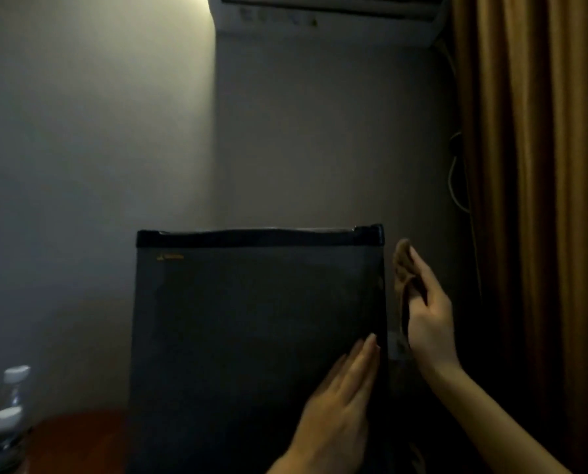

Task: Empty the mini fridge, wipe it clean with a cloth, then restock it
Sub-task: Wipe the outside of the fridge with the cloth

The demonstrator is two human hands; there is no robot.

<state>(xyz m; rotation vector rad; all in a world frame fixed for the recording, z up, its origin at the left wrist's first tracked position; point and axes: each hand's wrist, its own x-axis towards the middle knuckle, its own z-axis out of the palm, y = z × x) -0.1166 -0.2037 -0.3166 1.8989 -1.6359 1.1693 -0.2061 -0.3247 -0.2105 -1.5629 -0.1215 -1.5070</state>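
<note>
A black mini fridge (251, 336) fills the middle of the head view, its door closed and facing me. My left hand (340, 398) lies flat against the door near its right edge, fingers straight and pointing up. My right hand (429, 313) is just past the fridge's right side and holds a brown cloth (403, 265), which hangs down between the hand and the fridge's side. The fridge's inside is hidden behind the door.
Clear water bottles with white caps (8, 398) stand at the lower left by an orange-brown surface (80, 439). A brown curtain (538, 200) hangs on the right, with a white cable (455, 179) beside it. An air conditioner (326, 15) is mounted high on the wall.
</note>
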